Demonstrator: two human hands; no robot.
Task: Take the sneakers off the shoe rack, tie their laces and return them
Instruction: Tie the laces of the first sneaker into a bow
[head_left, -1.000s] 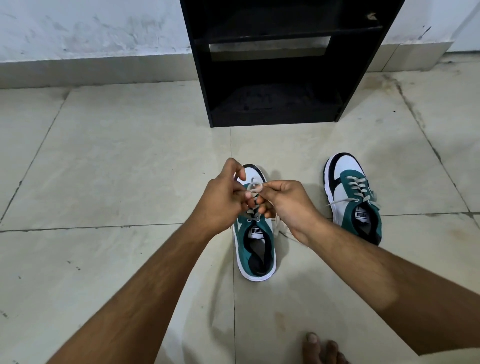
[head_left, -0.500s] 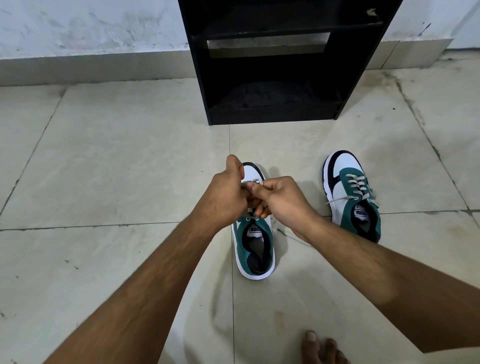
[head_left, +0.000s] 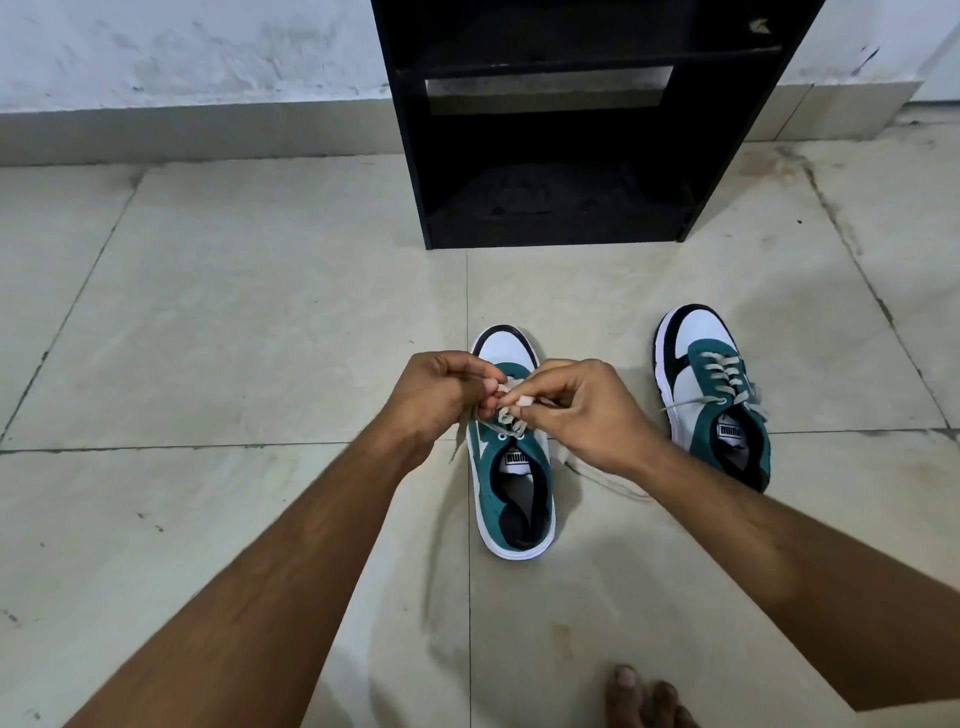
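— Where's the lace (head_left: 511, 413) now?

— Bunched between both hands, over the near sneaker (head_left: 511, 467) on the floor (head_left: 234, 338), in front of the shoe rack (head_left: 561, 130). Half a second ago the hands were pressed together, hiding it; they've since parted a little and pale loops show between the fingertips.

— Grip?

— The left hand (head_left: 441, 395) is curled shut on one strand, whose tail hangs by the shoe. The right hand (head_left: 587, 410) pinches a loop narrowly; another end trails on the tile behind it.

— So the knot's forming?

— I'd judge so, not yet pulled tight. The other sneaker (head_left: 711, 395), off to the right, looks loose-laced, and both shelves are bare.
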